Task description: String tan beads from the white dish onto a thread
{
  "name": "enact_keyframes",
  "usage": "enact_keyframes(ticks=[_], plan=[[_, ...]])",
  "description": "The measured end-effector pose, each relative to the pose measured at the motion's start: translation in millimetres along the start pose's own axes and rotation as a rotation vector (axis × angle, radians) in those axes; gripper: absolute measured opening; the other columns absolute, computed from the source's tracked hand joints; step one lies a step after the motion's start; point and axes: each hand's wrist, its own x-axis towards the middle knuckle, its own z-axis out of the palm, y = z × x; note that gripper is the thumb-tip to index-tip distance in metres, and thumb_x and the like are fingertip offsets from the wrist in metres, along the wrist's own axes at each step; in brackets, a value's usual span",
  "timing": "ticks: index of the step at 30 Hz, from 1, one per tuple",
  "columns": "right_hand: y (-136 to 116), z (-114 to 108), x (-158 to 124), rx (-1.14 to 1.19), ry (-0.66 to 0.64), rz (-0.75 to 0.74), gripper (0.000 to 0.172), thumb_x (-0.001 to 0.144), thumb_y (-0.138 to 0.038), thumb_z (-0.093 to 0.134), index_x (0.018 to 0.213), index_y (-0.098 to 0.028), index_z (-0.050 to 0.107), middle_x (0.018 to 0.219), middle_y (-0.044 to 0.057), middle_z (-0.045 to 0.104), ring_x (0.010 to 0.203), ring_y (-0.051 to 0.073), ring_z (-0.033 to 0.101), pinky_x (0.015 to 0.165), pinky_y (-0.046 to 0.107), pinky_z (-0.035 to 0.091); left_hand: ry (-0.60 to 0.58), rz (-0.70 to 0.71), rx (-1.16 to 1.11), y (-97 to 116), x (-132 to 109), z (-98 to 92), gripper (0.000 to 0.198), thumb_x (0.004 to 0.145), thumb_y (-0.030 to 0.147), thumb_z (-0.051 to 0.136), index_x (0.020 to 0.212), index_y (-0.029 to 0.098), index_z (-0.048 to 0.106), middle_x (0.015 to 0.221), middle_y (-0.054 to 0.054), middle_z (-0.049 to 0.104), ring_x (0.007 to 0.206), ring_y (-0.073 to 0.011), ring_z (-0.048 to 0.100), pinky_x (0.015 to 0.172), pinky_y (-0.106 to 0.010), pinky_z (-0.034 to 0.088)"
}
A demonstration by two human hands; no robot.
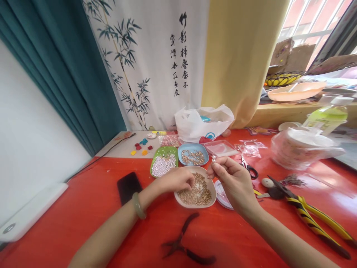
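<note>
My left hand (178,179), with a jade-coloured bangle (138,206) at the wrist, reaches over a pale dish (181,201) of small gold beads (199,199). Its fingers are bent together above the beads, and I cannot make out what is between them. To the right of the dish, my right hand (230,178) is raised in a pinch. White pearl beads (214,159) show at its fingertips. Behind the pale dish stand a green dish (152,172) of white pearl beads and a blue dish (206,160) holding a beaded chain (192,157).
Black-handled pliers (181,243) lie in front, a black phone (129,188) at left. Yellow-and-black pliers (312,214) and scissors (252,171) are at right. A white plastic bag (189,124) stands behind, and a wrapped bowl (304,149) sits at the right rear.
</note>
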Motion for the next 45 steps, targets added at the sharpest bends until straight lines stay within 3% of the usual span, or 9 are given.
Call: enact_keyframes(ticks=[6,13,16,19,26,45], plan=[[0,-1,2,0.028,0.022,0.037,0.016,0.073,-0.033,0.061,0.069,-0.019,0.056,0.062,-0.001,0.061,0.056,0.011,0.055,0.059,0.025,0.044,0.021,-0.048,-0.091,-2,2,0.1,0.007,0.067,0.017,0.060,0.070,0.019,0.066,0.069,-0.001,0.065,0.065,-0.0140,0.056,0.058,-0.024,0.036],[-4,4,1,0.010,-0.035,0.151,0.021,0.071,-0.036,0.062,0.066,-0.017,0.057,0.059,0.000,0.060,0.052,0.010,0.054,0.054,0.024,0.043,0.382,-0.153,-0.852,8,5,-13.8,0.013,0.070,0.026,0.060,0.075,0.014,0.060,0.070,-0.002,0.061,0.063,-0.0106,0.053,0.056,-0.021,0.039],[-5,6,0,0.048,-0.064,0.230,0.021,0.068,-0.035,0.065,0.062,-0.017,0.057,0.057,0.000,0.061,0.049,0.008,0.052,0.051,0.022,0.042,0.452,-0.123,-1.172,15,2,-19.9,0.020,0.067,0.030,0.065,0.076,0.013,0.059,0.073,-0.002,0.059,0.061,-0.0079,0.050,0.051,-0.018,0.038],[-6,8,-2,0.072,-0.092,0.283,0.020,0.067,-0.034,0.066,0.061,-0.016,0.057,0.055,-0.001,0.061,0.048,0.007,0.052,0.050,0.021,0.040,0.465,-0.109,-1.329,19,0,-21.9,0.021,0.065,0.028,0.068,0.077,0.013,0.059,0.072,-0.001,0.056,0.058,-0.0055,0.045,0.047,-0.016,0.037],[-8,10,-5,0.070,-0.129,0.327,0.020,0.069,-0.031,0.065,0.062,-0.015,0.057,0.055,-0.001,0.062,0.047,0.005,0.051,0.050,0.019,0.038,0.447,-0.100,-1.406,23,-1,-20.7,0.019,0.065,0.025,0.069,0.076,0.013,0.061,0.069,0.000,0.053,0.056,-0.0048,0.044,0.046,-0.015,0.037],[-4,9,-2,0.067,-0.135,0.365,0.020,0.066,-0.032,0.066,0.059,-0.015,0.057,0.054,-0.002,0.063,0.045,0.005,0.052,0.049,0.019,0.038,0.450,-0.071,-1.350,24,-1,-20.6,0.016,0.067,0.024,0.067,0.075,0.012,0.061,0.067,0.000,0.056,0.054,-0.0048,0.049,0.047,-0.015,0.038]])
